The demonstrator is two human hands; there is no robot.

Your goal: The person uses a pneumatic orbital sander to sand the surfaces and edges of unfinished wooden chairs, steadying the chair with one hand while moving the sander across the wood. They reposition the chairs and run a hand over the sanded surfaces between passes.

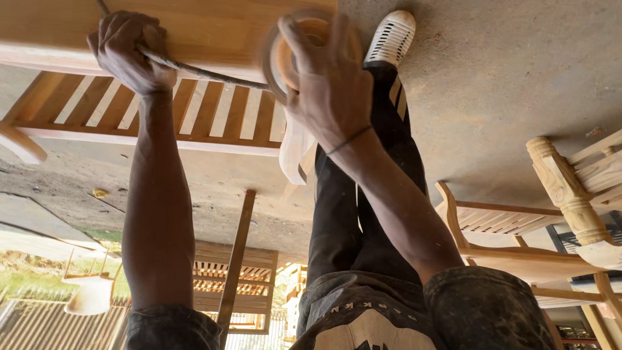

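My left hand [129, 55] is closed around a dark cord [201, 72], holding it against the edge of a pale wooden panel [214, 26]. The cord runs right to a round, disc-shaped tool [278, 61] that is blurred with motion. My right hand [330, 84] grips that tool from behind and presses it at the panel's end. A whitish piece [293, 152] hangs just under the right hand. The view is upside down, with my dark trousers [363, 214] and white perforated shoe [391, 37] beside the right arm.
A slatted wooden frame [194, 113] joins the panel. A thin plank [234, 259] leans across the middle. At right stand a turned wooden post [567, 191] and a bare chair frame [512, 233]. More slatted furniture [249, 275] and grass show lower left. The concrete floor [505, 78] fills the upper right.
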